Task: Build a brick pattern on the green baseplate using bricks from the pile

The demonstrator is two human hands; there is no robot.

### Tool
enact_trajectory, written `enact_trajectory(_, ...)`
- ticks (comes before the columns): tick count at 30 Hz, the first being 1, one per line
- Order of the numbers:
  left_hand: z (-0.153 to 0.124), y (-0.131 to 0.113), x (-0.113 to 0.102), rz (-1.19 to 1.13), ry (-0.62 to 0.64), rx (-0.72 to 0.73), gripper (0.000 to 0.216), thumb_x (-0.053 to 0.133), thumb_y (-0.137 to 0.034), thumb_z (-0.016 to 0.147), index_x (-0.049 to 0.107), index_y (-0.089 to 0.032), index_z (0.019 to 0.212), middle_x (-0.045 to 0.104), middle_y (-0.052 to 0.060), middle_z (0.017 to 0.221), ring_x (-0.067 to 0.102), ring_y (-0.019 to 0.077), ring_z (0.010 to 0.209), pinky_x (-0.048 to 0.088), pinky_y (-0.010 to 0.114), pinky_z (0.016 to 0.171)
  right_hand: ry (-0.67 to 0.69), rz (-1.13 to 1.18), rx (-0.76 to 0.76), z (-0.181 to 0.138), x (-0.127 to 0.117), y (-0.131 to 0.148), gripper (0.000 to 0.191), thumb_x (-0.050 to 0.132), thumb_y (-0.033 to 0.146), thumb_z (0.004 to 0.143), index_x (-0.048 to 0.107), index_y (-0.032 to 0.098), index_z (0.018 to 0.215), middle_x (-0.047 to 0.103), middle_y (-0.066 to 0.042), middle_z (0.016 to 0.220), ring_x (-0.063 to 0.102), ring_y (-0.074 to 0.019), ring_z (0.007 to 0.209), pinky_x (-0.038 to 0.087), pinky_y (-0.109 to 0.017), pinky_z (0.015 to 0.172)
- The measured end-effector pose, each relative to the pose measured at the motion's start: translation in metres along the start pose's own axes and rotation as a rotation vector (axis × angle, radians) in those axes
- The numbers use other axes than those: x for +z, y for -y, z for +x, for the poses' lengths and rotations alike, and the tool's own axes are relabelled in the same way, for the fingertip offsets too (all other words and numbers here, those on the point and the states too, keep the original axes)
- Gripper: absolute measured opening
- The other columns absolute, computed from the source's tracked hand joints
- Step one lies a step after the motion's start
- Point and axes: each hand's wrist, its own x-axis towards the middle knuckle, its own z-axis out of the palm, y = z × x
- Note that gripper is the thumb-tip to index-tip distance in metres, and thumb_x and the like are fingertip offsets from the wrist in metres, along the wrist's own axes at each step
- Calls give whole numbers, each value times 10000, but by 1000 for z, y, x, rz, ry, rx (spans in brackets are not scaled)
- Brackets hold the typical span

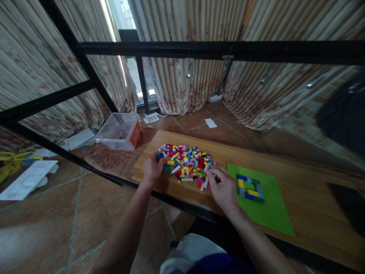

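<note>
A heap of mixed-colour toy building bricks (186, 160) lies loose on a wooden table (176, 192). My left hand (153, 168) rests at the heap's left edge with its fingers curled in beside dark blue and green bricks. Whatever those fingertips hold, if anything, is hidden. On the heap's right side my right hand (224, 187) pinches thumb and forefinger together at a light blue brick (208, 166). Right of that hand lies a green baseplate (275, 207), bearing a low, roughly square ring of blue, yellow, grey and green bricks (251, 195).
Behind the table's left end, a clear plastic box (118, 140) with an orange label holds a few small pieces. A black object (346, 203) lies at the table's right. Black metal bars (182, 49) cross in front of curtains (176, 83). White packaging (27, 180) lies on the tiled floor.
</note>
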Motion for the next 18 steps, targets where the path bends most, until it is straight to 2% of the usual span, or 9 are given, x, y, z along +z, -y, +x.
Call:
enact_trajectory(2,-9,-5,-6,-343,-5,-145,380,654,-258,775,677,-154,1140,707,78,888,663,227,847,506,347,822,14,29,19,0,0,5,211,543,317,928,667,198,806,637,-25,781,596,-158,724,455,-287,677)
enact_trajectory(4,-22,-16,-12,-779,44,-312,375,694,-273,748,684,-158,1105,693,32,805,659,171,761,518,294,772,56,78,35,-1,4,14,168,553,304,920,678,204,869,654,-30,828,597,-155,720,465,-289,678)
enact_trajectory(6,-39,-30,-17,-1155,186,-467,374,735,-249,719,678,-163,1078,692,17,803,662,135,752,526,260,780,121,147,28,0,11,26,147,575,293,905,679,213,972,669,-38,912,598,-147,715,481,-287,675)
enact_trajectory(7,-48,-39,-19,-1272,283,-524,357,742,-236,718,676,-168,1063,698,21,824,667,130,771,530,256,793,153,187,13,0,14,33,168,591,290,894,672,221,1024,670,-41,959,600,-143,719,491,-284,674)
enact_trajectory(10,-70,-61,-22,-1413,464,-579,258,724,-236,758,678,-181,1006,712,34,889,674,143,836,536,255,801,220,275,-66,4,23,51,255,648,292,859,652,245,1109,662,-51,1071,626,-158,825,524,-294,743)
enact_trajectory(13,-85,-76,-20,-1407,504,-562,201,711,-241,779,686,-188,972,716,27,936,667,138,854,528,245,800,198,249,-92,7,25,58,183,626,271,877,672,249,1053,672,-46,1010,631,-172,880,523,-307,792)
enact_trajectory(18,-96,-81,-13,-1399,542,-559,197,762,-245,746,692,-170,914,711,21,944,655,120,878,517,230,830,161,244,-70,2,22,49,112,582,268,904,689,240,886,684,-32,886,638,-169,838,511,-297,774)
